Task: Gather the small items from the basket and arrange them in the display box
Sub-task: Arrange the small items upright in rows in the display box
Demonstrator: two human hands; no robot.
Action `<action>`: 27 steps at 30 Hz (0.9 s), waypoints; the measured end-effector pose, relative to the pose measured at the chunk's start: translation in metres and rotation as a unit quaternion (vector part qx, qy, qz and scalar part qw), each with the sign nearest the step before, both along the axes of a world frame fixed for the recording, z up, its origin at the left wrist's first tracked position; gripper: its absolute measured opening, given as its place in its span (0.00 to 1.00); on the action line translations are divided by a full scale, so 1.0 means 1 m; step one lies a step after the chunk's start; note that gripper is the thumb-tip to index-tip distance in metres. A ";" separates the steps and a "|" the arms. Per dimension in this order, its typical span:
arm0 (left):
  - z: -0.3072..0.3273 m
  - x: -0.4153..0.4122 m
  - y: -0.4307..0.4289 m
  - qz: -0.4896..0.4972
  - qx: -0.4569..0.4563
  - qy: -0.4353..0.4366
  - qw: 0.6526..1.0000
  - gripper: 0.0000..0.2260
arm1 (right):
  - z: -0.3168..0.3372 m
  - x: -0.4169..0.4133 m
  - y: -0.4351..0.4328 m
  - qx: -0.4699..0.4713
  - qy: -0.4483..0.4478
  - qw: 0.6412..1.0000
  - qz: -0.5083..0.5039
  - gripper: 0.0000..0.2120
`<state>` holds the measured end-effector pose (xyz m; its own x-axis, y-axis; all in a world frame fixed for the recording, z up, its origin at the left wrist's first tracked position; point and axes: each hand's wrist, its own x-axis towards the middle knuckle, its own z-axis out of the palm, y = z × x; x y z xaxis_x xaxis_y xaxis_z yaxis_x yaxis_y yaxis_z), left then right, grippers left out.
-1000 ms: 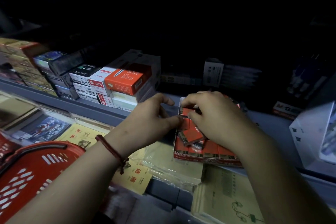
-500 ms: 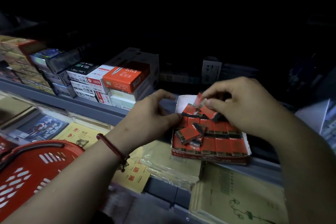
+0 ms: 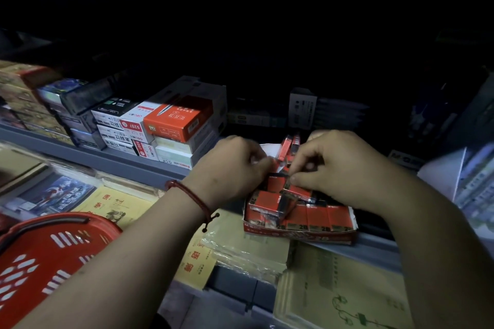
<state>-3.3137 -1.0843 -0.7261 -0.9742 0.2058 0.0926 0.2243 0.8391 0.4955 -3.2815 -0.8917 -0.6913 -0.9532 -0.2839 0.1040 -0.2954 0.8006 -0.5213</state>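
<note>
A red display box point(image 3: 302, 235) marked 2B sits on the shelf edge, filled with several small red-and-black erasers point(image 3: 318, 215). Both hands are over its back left part. My left hand point(image 3: 230, 168) has its fingers curled and pinches at an eraser by the box's left wall. My right hand point(image 3: 339, 168) pinches a small red eraser point(image 3: 298, 189) with thumb and forefinger, touching the left fingertips. Two erasers point(image 3: 288, 145) stand upright at the back of the box. One eraser point(image 3: 287, 204) lies tilted on top of the rows. The red basket point(image 3: 45, 256) is at lower left.
Stacked boxes of pens point(image 3: 171, 120) stand on the shelf left of the display box. Yellow exercise books point(image 3: 117, 205) and wrapped booklets point(image 3: 339, 291) lie on the lower shelf. A white box point(image 3: 454, 176) stands at far right. The back of the shelf is dark.
My right hand moved down and left from the box's back to meet my left hand. My left hand rose to the box's left wall, fingers now pinching.
</note>
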 end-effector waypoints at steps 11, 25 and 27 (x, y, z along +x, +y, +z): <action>0.005 -0.017 0.022 0.077 -0.024 -0.030 0.996 0.19 | -0.009 -0.004 -0.014 -0.014 0.144 0.985 -0.094 0.10; -0.003 -0.013 0.014 0.064 0.088 -0.001 0.994 0.07 | -0.019 -0.004 -0.018 0.041 0.143 0.988 -0.039 0.21; -0.001 -0.013 0.013 0.060 0.095 -0.025 0.993 0.07 | -0.020 -0.003 -0.017 0.056 0.147 0.987 -0.022 0.21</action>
